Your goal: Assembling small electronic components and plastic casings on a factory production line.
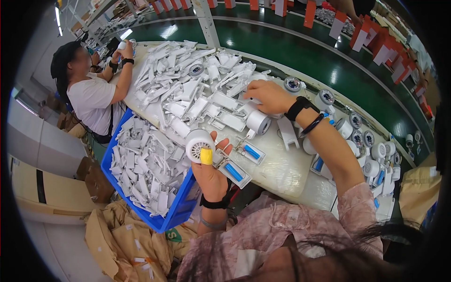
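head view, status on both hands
Left hand holding white round unit. Right hand over white parts pile, grip unclear. Pile crowding the table.

Bright tube light (58,21), glare on green belt (282,52), bent edges, background perhaps soft

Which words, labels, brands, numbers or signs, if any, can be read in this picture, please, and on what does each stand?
Crumpled brown paper sacks: one green printed mark bears a pale character, which I leave unquoted.
Small white label on them: too small to read.
White cylindrical plastic housing in the left hand: no readable text.
Blue cylinder in a white plastic tray: no readable text.
Nothing else is legible.
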The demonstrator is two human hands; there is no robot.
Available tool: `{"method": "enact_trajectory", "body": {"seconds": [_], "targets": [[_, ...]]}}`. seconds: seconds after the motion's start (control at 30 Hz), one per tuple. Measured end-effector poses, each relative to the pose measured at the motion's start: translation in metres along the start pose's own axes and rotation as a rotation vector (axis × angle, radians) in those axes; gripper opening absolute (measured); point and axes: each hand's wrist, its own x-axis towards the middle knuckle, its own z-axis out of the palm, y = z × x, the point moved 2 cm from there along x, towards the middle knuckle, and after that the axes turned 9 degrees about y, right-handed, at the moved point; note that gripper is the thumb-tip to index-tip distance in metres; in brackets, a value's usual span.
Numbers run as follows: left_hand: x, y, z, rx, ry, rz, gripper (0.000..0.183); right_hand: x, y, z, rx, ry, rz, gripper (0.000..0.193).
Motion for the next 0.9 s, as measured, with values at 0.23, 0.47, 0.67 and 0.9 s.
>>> {"method": "enact_trajectory", "body": {"seconds": [0.23,0.47,0.67,0.9], "targets": [[0.002,-0.003,0.0,0.029,-0.004,0.019,0.045,-0.002,0.006,0.006,0.095,-0.332,0.087,0.042],[0.005,-0.003,0.007,0.036,0.023,0.056,0.042,-0.003,-0.01,-0.02,-0.106,-0.173,0.161,0.04],[0.014,-0.011,0.011,-0.023,0.034,0.14,0.039,-0.033,-0.102,-0.063,0.077,0.007,0.167,0.047],[0.009,-0.021,0.032,-0.073,-0.05,0.176,0.036,-0.071,-0.163,-0.07,0.147,0.142,0.302,0.047]]}}
